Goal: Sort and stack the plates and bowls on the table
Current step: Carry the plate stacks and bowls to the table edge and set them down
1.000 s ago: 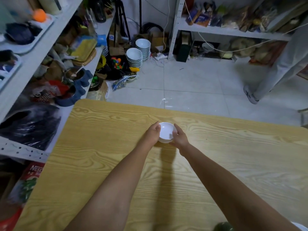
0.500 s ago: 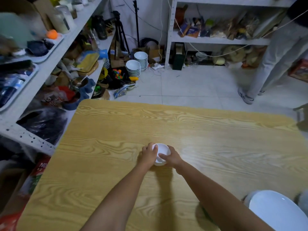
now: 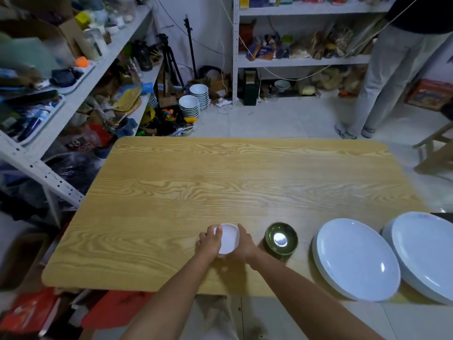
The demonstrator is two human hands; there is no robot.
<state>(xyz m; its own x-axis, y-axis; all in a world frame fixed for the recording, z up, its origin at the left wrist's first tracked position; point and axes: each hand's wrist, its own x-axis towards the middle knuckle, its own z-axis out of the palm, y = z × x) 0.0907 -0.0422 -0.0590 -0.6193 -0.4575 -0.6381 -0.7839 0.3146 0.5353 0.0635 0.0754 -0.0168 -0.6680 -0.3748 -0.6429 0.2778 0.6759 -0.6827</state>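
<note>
A small white bowl (image 3: 230, 238) sits near the front edge of the wooden table (image 3: 220, 182). My left hand (image 3: 210, 240) grips its left side and my right hand (image 3: 245, 244) grips its right side. Just to the right stands a stack of dark green bowls (image 3: 281, 239). Further right lie a stack of large white plates (image 3: 355, 258) and a second stack of white plates (image 3: 426, 253) at the table's right front corner, partly cut off by the frame.
Cluttered metal shelves (image 3: 61, 99) line the left side. Stacks of white bowls (image 3: 193, 100) stand on the floor beyond the table. A person's legs (image 3: 382, 79) are at the far right, with a wooden stool (image 3: 436, 153) beside the table's right edge.
Both hands have drawn the small white bowl back toward the table's front edge. The view has tilted, bringing the green bowls and both plate stacks into sight.
</note>
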